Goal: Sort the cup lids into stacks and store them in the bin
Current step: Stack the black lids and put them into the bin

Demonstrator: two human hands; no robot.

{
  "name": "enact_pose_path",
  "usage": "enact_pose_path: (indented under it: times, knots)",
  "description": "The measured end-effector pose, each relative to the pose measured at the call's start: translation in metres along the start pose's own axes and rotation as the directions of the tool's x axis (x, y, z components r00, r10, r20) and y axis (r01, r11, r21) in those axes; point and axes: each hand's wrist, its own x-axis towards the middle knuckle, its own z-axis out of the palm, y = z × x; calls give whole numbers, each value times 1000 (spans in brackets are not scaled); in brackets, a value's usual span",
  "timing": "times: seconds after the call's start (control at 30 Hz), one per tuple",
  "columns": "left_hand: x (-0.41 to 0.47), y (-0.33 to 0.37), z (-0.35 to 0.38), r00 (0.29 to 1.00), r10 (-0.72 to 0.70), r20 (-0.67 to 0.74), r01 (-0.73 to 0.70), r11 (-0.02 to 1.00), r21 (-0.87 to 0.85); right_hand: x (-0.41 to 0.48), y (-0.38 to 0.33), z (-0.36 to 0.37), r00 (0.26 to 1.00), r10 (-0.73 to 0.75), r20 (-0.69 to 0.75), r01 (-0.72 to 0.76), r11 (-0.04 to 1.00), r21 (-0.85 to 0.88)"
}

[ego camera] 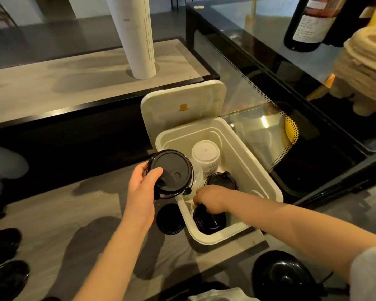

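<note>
The left hand (141,187) pinched a black lid (170,172) by its rim, thumb on top, holding it just above the bin's near-left edge. More black lids (169,219) lay on the counter, touching the white bin (256,168) on its left. Inside, the right hand (211,198) reached down, fingers curled onto a black stack (208,221) in the near corner, with a white stack (205,154) farther back.

the bin (239,161) is cream, with an orange tab (183,107) on its cover (201,97). the white lid stack (205,153) looks frosted; the black lid (171,173) and black lid stack (209,221) are glossy. the worktop (52,213) has grey wood grain.
</note>
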Motion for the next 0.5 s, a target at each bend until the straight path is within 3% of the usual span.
enact_pose_path:
  times: [0.13,0.23,0.37,0.5]
  knots:
    - [0,-2,1,1000,12,15,-13,1000,23,5,-3,2,1000,20,-6,-20,998,-56]
    - [2,-4,0,1000,11,22,-12,999,37,5,-1,0,999,38,7,-38,999,5]
    - [4,-3,0,999,18,44,-20,998,56,-8,6,-9,988,102,-113,-66,956,287]
    - [6,-1,5,994,42,99,-51,995,91,-36,16,-31,909,251,-333,0,799,601]
